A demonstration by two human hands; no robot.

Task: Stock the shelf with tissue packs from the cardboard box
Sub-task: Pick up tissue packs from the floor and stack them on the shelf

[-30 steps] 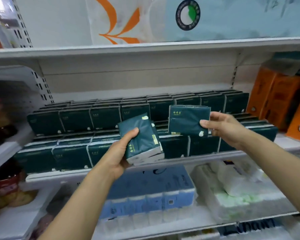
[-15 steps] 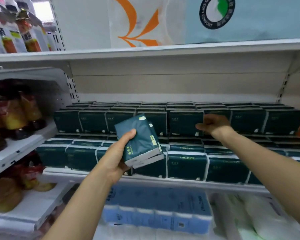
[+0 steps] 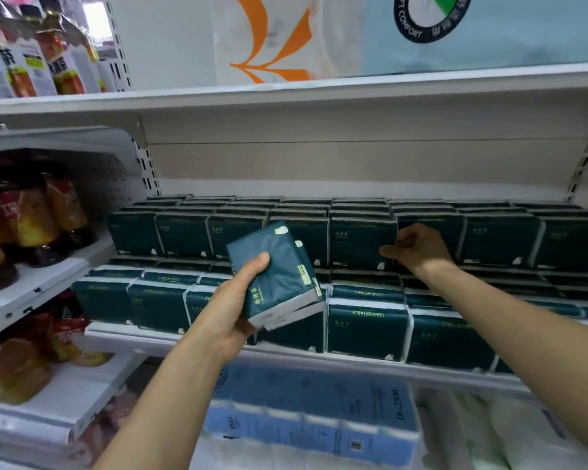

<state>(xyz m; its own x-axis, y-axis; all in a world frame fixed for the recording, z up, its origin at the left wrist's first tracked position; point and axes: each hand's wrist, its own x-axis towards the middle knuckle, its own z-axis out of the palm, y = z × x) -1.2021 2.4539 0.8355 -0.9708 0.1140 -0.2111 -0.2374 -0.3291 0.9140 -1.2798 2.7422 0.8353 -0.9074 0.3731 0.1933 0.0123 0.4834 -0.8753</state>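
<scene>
My left hand [image 3: 233,308] grips two stacked dark green tissue packs [image 3: 275,273], tilted, in front of the white shelf [image 3: 286,356]. Rows of the same green packs [image 3: 184,234] fill the shelf in two tiers. My right hand [image 3: 418,247] reaches to the upper tier, its fingers curled round the right edge of a standing pack [image 3: 362,242] in the front row. The cardboard box is not in view.
Bottled drinks [image 3: 31,212] stand on the neighbouring shelves at left. Blue tissue bundles [image 3: 313,412] and white packs [image 3: 510,432] lie on the shelf below. A large tissue bag [image 3: 353,35] sits on the upper shelf, whose edge [image 3: 286,93] overhangs.
My right hand carried one green pack to the upper tier and set it upright in the front row. The left hand kept its two packs. The view shifted left.
</scene>
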